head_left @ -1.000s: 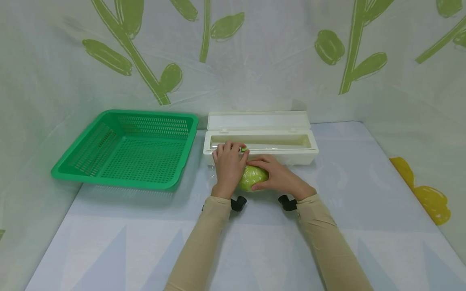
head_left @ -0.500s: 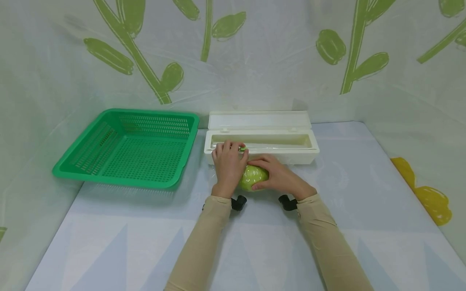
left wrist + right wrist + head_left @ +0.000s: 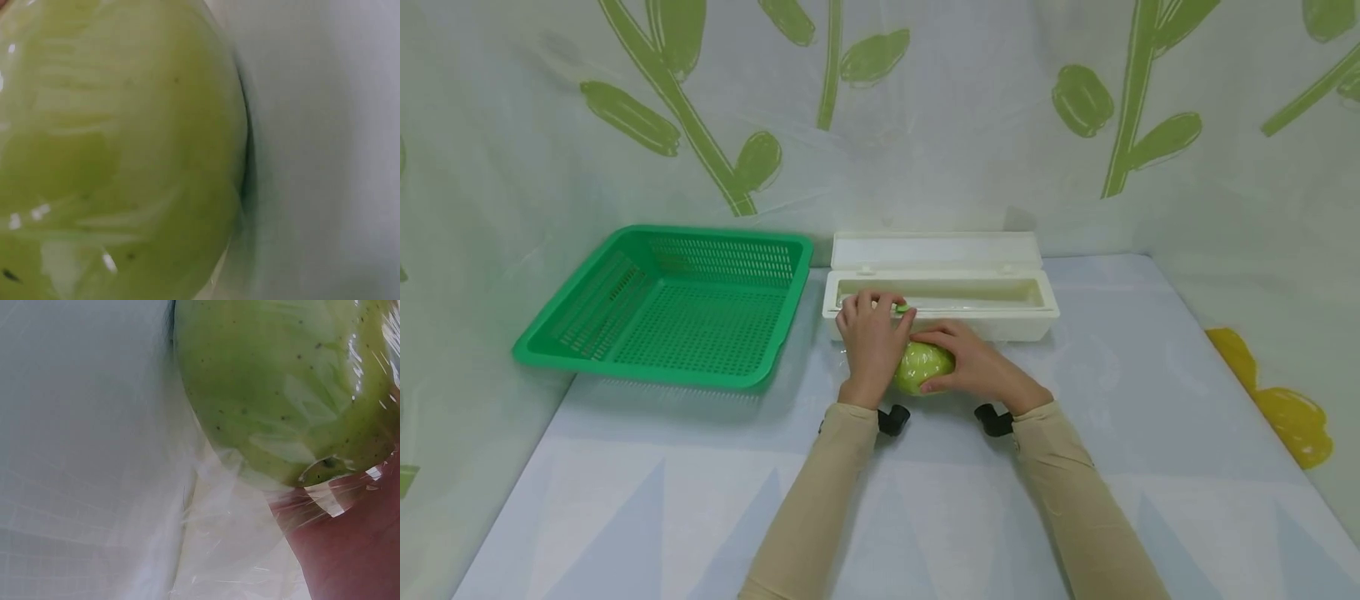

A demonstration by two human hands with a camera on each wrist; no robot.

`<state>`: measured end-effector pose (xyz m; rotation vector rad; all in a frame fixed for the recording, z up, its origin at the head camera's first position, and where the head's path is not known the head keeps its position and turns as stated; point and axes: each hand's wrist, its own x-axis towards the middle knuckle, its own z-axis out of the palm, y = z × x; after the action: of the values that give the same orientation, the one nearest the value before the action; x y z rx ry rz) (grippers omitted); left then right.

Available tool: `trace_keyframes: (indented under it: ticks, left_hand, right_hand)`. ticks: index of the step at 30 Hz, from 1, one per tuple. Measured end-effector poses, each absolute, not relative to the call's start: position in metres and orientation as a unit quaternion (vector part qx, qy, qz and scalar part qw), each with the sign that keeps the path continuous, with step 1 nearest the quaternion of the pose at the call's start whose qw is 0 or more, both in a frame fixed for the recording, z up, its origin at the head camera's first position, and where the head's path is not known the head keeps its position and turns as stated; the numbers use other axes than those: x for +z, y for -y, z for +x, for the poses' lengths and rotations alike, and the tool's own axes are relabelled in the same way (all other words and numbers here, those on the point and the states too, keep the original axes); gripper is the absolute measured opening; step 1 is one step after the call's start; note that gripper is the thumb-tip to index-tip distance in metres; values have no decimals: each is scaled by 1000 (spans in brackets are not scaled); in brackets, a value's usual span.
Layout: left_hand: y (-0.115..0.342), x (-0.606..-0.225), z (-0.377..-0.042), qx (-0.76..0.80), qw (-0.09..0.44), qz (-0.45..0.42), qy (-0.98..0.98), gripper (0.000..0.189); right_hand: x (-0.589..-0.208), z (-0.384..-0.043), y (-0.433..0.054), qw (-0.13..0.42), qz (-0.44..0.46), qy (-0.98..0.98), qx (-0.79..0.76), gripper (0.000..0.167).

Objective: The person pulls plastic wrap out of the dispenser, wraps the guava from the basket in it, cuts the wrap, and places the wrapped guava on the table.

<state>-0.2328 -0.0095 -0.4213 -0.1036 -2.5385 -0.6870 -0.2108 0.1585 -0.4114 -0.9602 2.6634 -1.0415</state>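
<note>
A green speckled fruit point(image 3: 922, 367), wrapped in clear cling film, sits on the table in front of a white cling film box point(image 3: 1000, 325). My right hand point(image 3: 970, 362) holds it from the right, thumb at the near side and fingers over the far side. In both wrist views the fruit point(image 3: 275, 381) fills much of the picture, with wrinkled film point(image 3: 231, 550) trailing from it. My left hand point(image 3: 871, 346) reaches over the box's front edge, fingers bent, pinching a small green slide cutter point(image 3: 902, 307). The fingers hide part of the cutter.
Behind the box's open trough its lid point(image 3: 936, 250) stands raised. To the left is a green perforated basket point(image 3: 700, 379). Black wrist-worn pieces point(image 3: 893, 420) show under both wrists. A patterned cloth wall point(image 3: 970, 125) closes off the back of the table point(image 3: 1150, 375).
The whole head view has shifted slightly. Both hands, the fruit and the cutter keep their places.
</note>
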Motion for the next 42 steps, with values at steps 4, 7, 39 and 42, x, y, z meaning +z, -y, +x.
trace_keyframes:
  ticks: [4, 7, 39, 42]
  left_hand:
    - [11, -422, -231, -248, 253, -23, 935, 28]
    - [12, -424, -232, -240, 253, -8, 937, 40]
    - [24, -431, -238, -282, 188, 73, 938, 107]
    - [25, -431, -238, -285, 185, 76, 937, 107]
  right_hand:
    - [-413, -210, -158, 64, -315, -880, -348, 72]
    - [-414, -210, -158, 65, -315, -882, -344, 73]
    - [-414, -212, -158, 54, -318, -880, -348, 71]
    - [-415, -212, -158, 51, -322, -878, -350, 70]
